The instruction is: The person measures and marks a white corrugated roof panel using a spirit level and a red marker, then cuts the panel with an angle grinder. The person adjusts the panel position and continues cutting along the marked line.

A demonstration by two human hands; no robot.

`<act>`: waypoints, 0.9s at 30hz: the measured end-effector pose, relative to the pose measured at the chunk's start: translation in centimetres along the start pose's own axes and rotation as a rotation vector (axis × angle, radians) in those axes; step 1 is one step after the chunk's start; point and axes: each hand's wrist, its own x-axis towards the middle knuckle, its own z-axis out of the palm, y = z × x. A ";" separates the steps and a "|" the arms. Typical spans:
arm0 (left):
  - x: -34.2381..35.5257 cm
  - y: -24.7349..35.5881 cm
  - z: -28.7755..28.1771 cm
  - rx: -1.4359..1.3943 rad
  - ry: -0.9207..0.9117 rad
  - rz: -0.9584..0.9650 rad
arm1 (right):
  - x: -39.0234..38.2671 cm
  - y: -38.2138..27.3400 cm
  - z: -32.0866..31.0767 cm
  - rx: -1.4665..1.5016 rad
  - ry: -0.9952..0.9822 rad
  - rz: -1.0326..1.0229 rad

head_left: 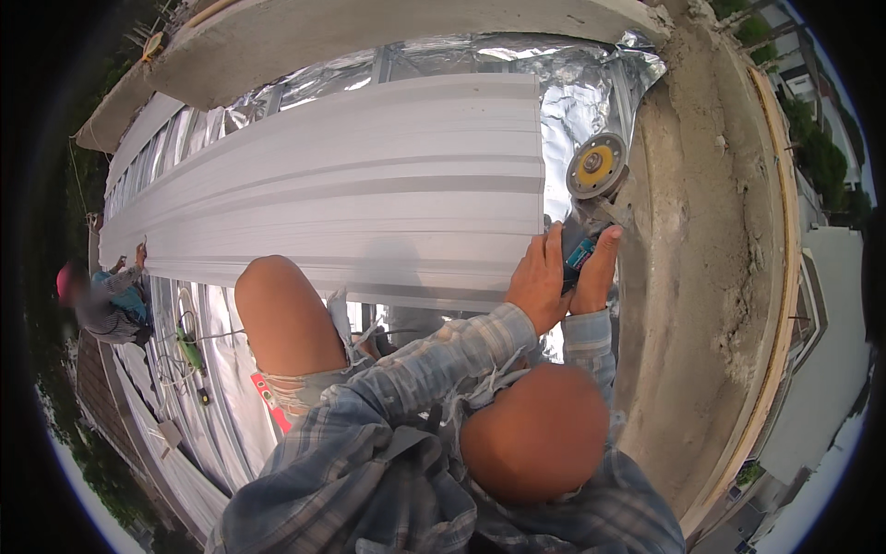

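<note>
My left hand [540, 277] and my right hand [595, 268] are closed round the body of an angle grinder [580, 245] with a teal-and-dark casing. Its round disc [592, 164] with a yellow centre points away from me, over shiny foil insulation [565, 97] at the right end of a white ribbed metal sheet [369, 157]. The grinder sits beside that sheet's cut edge and next to a concrete ledge. My bare knees are bent, one over the sheet's near edge and one low in the middle. My fingertips on the tool are partly hidden.
A co-worker [115, 300] in a pink cap touches the sheet's far left end. A green power tool [189, 351] with cords and a red level [269, 402] lie at left. A concrete ledge [701, 305] runs along the right, a concrete beam [388, 23] across the top, with buildings beyond.
</note>
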 end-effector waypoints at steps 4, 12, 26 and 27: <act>2.5 0.3 -0.2 -0.016 0.021 0.014 | 2.4 -0.1 -0.3 0.156 -0.166 -0.034; 2.8 -0.4 -1.1 -0.096 0.057 0.029 | 2.3 -1.3 1.4 0.020 -0.167 -0.066; 0.5 -1.0 -5.1 0.165 -0.290 0.078 | 3.8 -0.7 0.5 0.362 -0.147 0.560; 1.0 -1.2 -5.8 0.074 -0.343 0.057 | 4.1 -0.9 0.8 0.303 -0.151 0.518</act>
